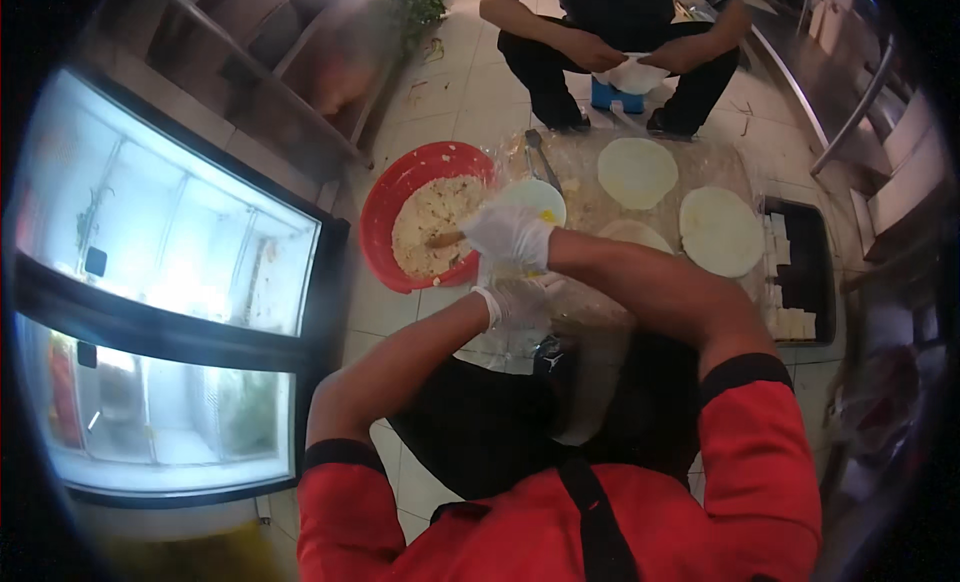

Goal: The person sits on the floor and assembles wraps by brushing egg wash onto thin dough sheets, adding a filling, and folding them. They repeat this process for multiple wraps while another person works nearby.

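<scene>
A wooden utensil (445, 240) dips into pale mixture (430, 207) in the red bowl (377, 214) at left, gripped by the gloved right hand (510, 236); the gloved left hand (520, 300) is nearer, its grip too blurred to tell; flat pale rounds (720, 232) lie right

Left forearm (405, 352), bare, slants forward and inward; left hand (522, 300), gloved, finger closure not verifiable from where I stand. Right forearm (640, 277), bare, crosses past the body's midline; right hand (510, 237), gloved, sits just beyond the left, fingers bent, outline blurred.
</scene>
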The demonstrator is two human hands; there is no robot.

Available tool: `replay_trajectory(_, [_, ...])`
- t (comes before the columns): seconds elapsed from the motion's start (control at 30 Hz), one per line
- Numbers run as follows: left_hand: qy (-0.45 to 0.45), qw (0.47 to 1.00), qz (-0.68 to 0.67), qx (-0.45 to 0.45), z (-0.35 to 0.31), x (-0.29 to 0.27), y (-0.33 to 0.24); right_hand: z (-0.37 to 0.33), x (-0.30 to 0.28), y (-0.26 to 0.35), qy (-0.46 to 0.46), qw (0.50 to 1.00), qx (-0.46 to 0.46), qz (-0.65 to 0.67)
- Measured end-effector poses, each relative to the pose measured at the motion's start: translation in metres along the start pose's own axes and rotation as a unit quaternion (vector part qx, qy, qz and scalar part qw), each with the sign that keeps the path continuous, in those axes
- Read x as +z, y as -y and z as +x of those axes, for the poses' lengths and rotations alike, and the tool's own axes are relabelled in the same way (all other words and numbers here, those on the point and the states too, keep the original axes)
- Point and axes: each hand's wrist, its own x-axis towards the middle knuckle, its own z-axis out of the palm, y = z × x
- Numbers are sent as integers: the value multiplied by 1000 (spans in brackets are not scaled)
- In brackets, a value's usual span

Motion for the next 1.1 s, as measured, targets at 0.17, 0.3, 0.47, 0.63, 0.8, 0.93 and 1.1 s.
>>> replay_trajectory(0.17, [69,996,32,-49,12,-7,-7,-47,-48,-21,-147,980,40,126])
replay_trajectory(0.3, [89,994,36,-47,23,-15,-9,-92,-59,-53,-137,965,89,207])
replay_trajectory(0.47, [65,997,49,-13,34,-4,-1,-123,-58,-64,-147,927,161,304])
replay_trajectory(0.63, [122,991,22,-49,60,-14,-12,-138,-55,-76,-146,890,207,378])
replay_trajectory(0.8, [116,992,8,-50,69,-18,-19,-140,-98,-83,-194,803,305,474])
replay_trajectory(0.93, [143,987,2,-76,76,-8,-12,-173,-121,-106,-222,795,344,448])
replay_trajectory(1.1, [144,988,9,-50,80,-13,-10,-220,-106,-131,-116,838,387,368])
